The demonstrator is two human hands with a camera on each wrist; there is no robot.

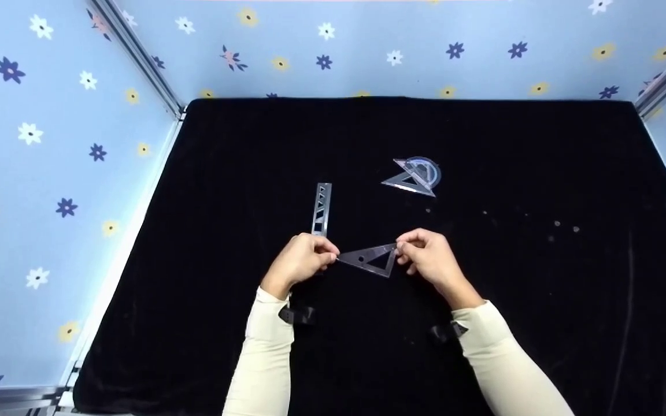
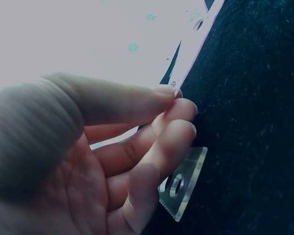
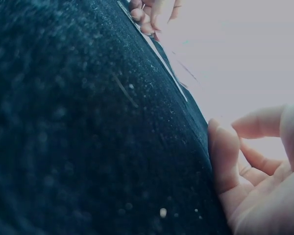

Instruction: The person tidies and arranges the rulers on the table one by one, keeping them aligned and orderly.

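Note:
Between my two hands a clear triangular set square (image 1: 366,258) lies slanted, with a triangular cut-out and a small round hole. My left hand (image 1: 303,258) pinches its narrow left tip between thumb and forefinger; the left wrist view shows the set square (image 2: 193,46) running up from the fingertips. At the upper right corner, my right hand (image 1: 428,257) pinches it with thumb and forefinger. A clear ruler (image 1: 321,209) with cut-out shapes passes under the left hand, which hides part of it. The ruler's near end (image 2: 188,183) shows below the left fingers in that wrist view.
Farther back on the black cloth (image 1: 252,173), another set square (image 1: 405,182) overlaps a clear protractor (image 1: 434,167). Small pale specks dot the cloth to the right. Flower-patterned panels (image 1: 367,58) in metal frames stand at the back and sides.

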